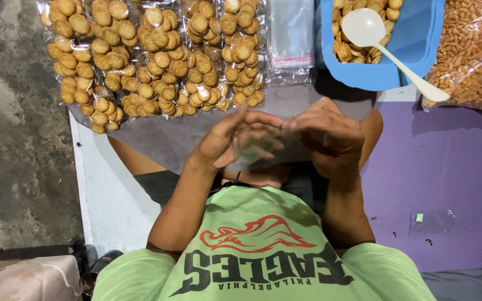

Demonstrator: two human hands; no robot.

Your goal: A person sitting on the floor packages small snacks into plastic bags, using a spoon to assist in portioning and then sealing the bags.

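Fingers of both hands (285,136) pinch a clear plastic bag (260,149) below packed crackers (157,61).

Clear bag (263,147) blurred between both hands – blue tub (419,39) and snack sack (475,56) cut off by the frame edge

Beyond the hands, a grey sheet (157,139) (spread flat) carries packed cracker bags (157,61) and empty clear bags (292,39).
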